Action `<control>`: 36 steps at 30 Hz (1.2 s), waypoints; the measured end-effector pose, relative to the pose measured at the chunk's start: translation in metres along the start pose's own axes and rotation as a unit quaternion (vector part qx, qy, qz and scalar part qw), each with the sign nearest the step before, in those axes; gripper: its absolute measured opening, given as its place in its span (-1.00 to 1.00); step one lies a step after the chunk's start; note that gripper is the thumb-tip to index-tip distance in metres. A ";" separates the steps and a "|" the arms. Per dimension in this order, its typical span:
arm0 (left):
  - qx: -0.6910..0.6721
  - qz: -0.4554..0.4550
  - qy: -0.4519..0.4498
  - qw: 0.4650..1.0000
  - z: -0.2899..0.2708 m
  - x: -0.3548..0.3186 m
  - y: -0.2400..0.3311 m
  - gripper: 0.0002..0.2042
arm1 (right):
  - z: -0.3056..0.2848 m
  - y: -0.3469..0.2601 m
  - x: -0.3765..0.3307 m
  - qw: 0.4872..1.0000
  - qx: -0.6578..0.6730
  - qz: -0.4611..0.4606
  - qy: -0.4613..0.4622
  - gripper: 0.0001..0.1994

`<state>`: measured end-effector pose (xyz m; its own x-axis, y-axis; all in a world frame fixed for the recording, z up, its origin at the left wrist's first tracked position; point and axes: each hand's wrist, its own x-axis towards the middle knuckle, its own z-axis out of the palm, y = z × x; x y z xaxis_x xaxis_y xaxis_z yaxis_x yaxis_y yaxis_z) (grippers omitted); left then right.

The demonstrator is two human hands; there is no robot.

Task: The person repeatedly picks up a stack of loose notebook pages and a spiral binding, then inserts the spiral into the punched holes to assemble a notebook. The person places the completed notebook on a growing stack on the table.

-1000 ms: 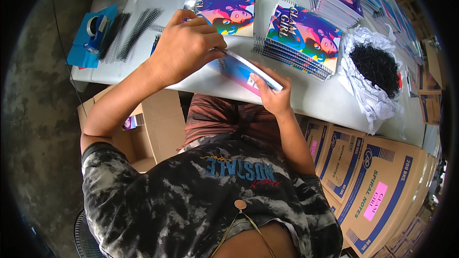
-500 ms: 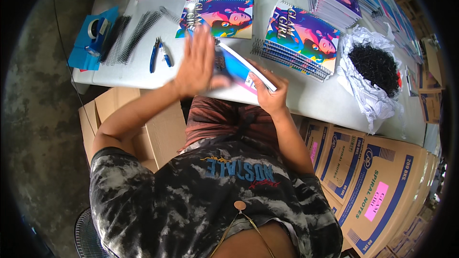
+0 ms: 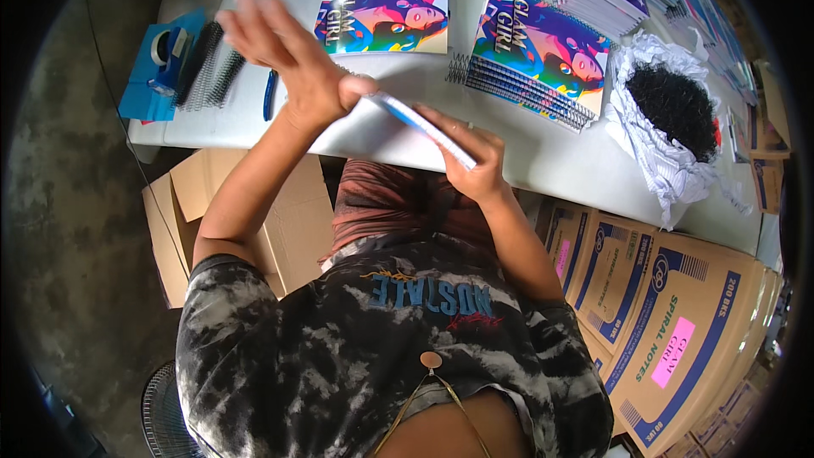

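Observation:
My right hand (image 3: 482, 158) grips a notebook (image 3: 426, 131) by its near right part, above the table's front edge. The notebook is seen almost edge-on, a thin white and blue strip. My left hand (image 3: 292, 59) is raised at its far left end, fingers stretched out and slightly blurred. The left thumb lies at the notebook's corner; I cannot tell whether it touches. Beyond my hands lie colourful spiral notebooks (image 3: 386, 21). To the right stands a stack of similar notebooks (image 3: 538, 59) with a loose coil sticking out at its left side.
Black spiral coils (image 3: 216, 76), a tape dispenser (image 3: 170, 59) on blue sheets and a blue tool handle (image 3: 270, 95) are on the left of the table (image 3: 373, 140). Crumpled white paper (image 3: 649, 148) holds black wire scraps (image 3: 674, 110) at right. Cardboard boxes (image 3: 678, 331) stand below.
My left hand has swung up and left, away from the notebook's face. The notebook has turned from showing its blue cover to nearly edge-on, still in my right hand.

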<state>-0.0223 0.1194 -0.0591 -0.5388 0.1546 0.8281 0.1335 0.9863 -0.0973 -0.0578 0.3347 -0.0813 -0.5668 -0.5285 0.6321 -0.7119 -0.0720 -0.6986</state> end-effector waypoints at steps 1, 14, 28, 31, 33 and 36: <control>-0.023 -0.007 -0.021 0.999 0.001 -0.001 0.000 0.13 | 0.003 -0.002 0.001 1.000 0.003 -0.019 0.010 -0.53; -0.078 0.308 -0.085 0.944 -0.022 -0.044 0.043 0.15 | 0.006 0.007 0.001 0.998 0.048 -0.016 0.032 -0.52; -0.145 0.038 -0.068 0.986 -0.031 0.046 0.037 -0.25 | 0.014 0.001 0.007 0.997 0.070 -0.024 0.024 -0.50; -0.134 -0.035 -0.153 0.979 -0.032 0.064 0.034 -0.49 | 0.009 0.000 0.008 0.997 0.062 -0.029 0.028 -0.56; -0.220 -0.170 -0.341 0.898 -0.029 0.077 0.029 -0.52 | 0.005 -0.009 0.015 0.996 -0.019 -0.091 0.016 -0.60; -0.105 -0.166 -0.421 0.886 0.000 0.074 0.027 -0.51 | 0.016 -0.015 0.021 0.976 -0.130 -0.177 -0.017 -0.69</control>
<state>-0.0580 0.1577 -0.0005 -0.9948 -0.0663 0.0779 -0.0447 0.9668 0.2515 -0.0524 0.3112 -0.0624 -0.2555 -0.5379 0.8034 -0.9439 -0.0410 -0.3276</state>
